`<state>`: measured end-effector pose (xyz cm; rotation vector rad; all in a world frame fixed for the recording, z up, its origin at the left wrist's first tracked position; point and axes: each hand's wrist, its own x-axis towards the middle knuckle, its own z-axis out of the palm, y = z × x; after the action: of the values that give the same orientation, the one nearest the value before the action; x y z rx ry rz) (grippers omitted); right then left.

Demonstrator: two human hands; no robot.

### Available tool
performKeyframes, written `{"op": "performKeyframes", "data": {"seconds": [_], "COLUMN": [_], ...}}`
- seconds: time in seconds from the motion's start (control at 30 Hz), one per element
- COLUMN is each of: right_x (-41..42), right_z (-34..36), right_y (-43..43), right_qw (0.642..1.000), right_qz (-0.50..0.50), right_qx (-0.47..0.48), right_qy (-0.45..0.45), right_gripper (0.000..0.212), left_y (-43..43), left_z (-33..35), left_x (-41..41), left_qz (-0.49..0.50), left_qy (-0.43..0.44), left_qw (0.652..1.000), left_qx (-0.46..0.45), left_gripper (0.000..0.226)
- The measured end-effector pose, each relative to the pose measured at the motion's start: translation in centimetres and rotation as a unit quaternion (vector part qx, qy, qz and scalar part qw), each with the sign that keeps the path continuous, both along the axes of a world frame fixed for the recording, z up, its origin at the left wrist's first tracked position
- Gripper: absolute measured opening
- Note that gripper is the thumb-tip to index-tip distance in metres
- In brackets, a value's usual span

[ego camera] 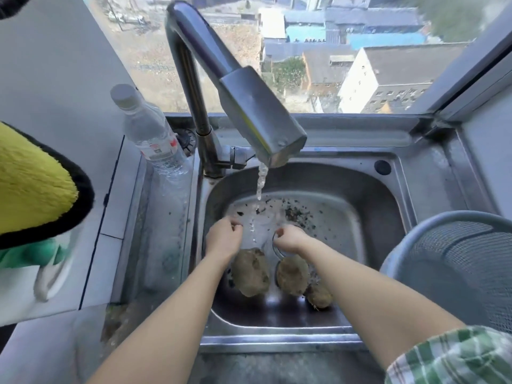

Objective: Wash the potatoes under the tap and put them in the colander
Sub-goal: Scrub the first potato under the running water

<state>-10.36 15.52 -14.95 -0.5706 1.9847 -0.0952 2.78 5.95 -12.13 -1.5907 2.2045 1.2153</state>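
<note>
2 fists, left hand (223, 235) and right hand (291, 238), contents hidden; forearms partly cover 3 potatoes (250, 275).

A plastic bottle (149, 134) stands left, mesh strainer (457, 261) right.

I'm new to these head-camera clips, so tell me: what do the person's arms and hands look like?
The left hand and right hand are bare: no gloves, rings or watch visible. Forearms are uncovered; a green-and-white checked sleeve shows on the right arm.

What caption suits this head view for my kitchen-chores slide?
Left hand and right hand flank running water near three brown potatoes in a steel sink.
</note>
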Motion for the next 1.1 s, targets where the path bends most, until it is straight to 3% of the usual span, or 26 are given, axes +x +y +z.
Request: {"op": "performKeyframes", "data": {"seconds": [0.03,0.1,0.17,0.23,0.53,0.7,0.8,0.9,1.0,1.1], "right_x": [0.4,0.9,1.5,1.7,2.0,-0.3,0.1,1.9,3.3,3.6], "right_z": [-1.3,-3.9,-5.6,-6.5,-5.8,-0.8,2.4,3.7,4.5,5.2], "right_y": [0.8,2.6,4.1,5.1,6.0,2.3,-0.3,-2.1,-3.4,-3.9], "right_qw": [0.999,0.99,0.987,0.988,0.994,0.983,0.95,0.919,0.933,0.952], "right_qz": [0.032,0.071,0.077,0.067,0.017,-0.153,-0.217,-0.259,-0.242,-0.138], "right_qx": [0.044,0.122,0.141,0.138,0.09,-0.098,-0.192,-0.234,-0.246,-0.267], "right_qy": [0.0,0.004,0.006,0.007,0.055,-0.015,-0.115,-0.184,-0.106,0.052], "right_gripper": [0.015,0.064,0.093,0.108,0.104,0.091,0.081,0.074,0.041,0.039], "left_y": [0.4,1.0,1.3,1.4,1.5,0.9,1.2,1.3,1.6,1.9], "left_z": [-0.7,-1.9,-2.8,-3.2,-3.0,-2.2,-0.4,1.5,2.8,3.2], "left_x": [0.2,0.4,0.4,0.3,0.2,0.2,-0.3,-1.0,-1.3,-1.3], "left_qz": [0.002,0.013,0.023,0.026,0.05,0.142,0.264,0.357,0.435,0.465], "left_qy": [0.0,0.003,0.008,0.012,0.054,0.093,0.16,0.264,0.329,0.349], "left_qw": [1.0,0.999,0.998,0.998,0.996,0.979,0.912,0.793,0.698,0.662], "left_qx": [0.015,0.039,0.053,0.055,0.059,0.116,0.27,0.417,0.463,0.473], "left_gripper": [0.029,0.027,0.025,0.02,0.02,0.022,0.038,0.055,0.046,0.047]}}
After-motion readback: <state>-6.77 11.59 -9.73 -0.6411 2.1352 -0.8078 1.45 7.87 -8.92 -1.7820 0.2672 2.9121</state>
